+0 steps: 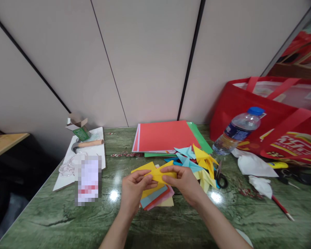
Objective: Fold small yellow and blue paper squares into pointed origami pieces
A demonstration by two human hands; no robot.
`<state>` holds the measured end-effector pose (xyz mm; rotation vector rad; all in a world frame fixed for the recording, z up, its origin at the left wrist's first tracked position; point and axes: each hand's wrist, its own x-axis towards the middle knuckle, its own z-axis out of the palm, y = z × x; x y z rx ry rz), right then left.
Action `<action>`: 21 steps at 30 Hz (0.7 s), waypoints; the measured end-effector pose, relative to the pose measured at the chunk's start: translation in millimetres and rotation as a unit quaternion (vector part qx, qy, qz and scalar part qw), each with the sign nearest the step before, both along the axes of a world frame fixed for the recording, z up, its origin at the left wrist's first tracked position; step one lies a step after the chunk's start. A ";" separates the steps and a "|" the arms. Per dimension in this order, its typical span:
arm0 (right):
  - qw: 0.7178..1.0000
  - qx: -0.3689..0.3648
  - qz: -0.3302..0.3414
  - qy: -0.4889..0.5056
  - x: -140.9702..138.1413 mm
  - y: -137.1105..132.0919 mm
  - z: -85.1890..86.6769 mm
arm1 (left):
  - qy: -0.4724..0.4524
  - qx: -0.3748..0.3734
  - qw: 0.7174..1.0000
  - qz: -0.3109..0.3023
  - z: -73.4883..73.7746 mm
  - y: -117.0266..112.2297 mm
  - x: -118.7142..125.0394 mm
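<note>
A small folded piece of yellow origami paper is held up between my two hands at the middle of the table. My left hand pinches its left end between thumb and fingers. Its right end is gripped the same way by my right hand. Under it lies a stack of coloured paper sheets in yellow, blue, red and pink, partly covered by my hands. Just beyond my right hand rests a pile of folded paper cranes in light blue and yellow. Scissors stick out at that pile's right side.
Large red sheets lie by the wall. At right stand a water bottle and a red bag, with crumpled tissue and a red pen nearby. At left, a hammer and small box rest on a white board.
</note>
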<state>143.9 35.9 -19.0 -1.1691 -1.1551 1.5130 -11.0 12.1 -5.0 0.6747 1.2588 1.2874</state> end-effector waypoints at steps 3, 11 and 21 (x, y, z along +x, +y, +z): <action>1.000 0.006 0.001 0.003 -0.4 -0.2 0.0 | 0.000 0.010 1.000 0.001 0.2 -0.2 0.0; 0.999 0.041 0.002 -0.026 -0.3 0.9 -4.5 | 0.007 0.010 1.000 0.016 -1.4 -0.6 1.6; 0.998 0.046 0.005 -0.030 -0.2 0.3 -2.3 | -0.011 0.003 1.000 0.010 -3.2 0.0 0.4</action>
